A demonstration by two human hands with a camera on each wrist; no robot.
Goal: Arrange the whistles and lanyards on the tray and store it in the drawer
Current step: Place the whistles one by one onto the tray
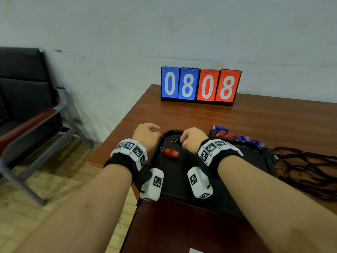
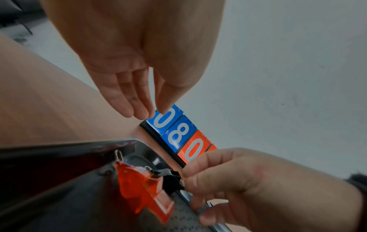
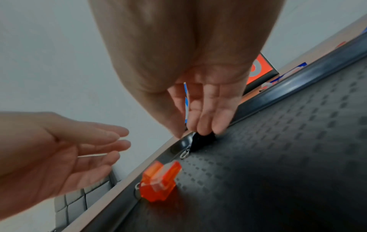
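A red whistle lay at the tray's far-left corner, and the right hand pinched a black whistle down beside it. The left hand hovered relaxed, holding nothing. More whistles and black lanyards waited on the counter; most arranging remained. No drawer showed.

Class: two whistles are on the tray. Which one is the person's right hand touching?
The black whistle near the tray's far left corner: the right hand holds it by the fingertips. The red whistle lies free, nearer the person.
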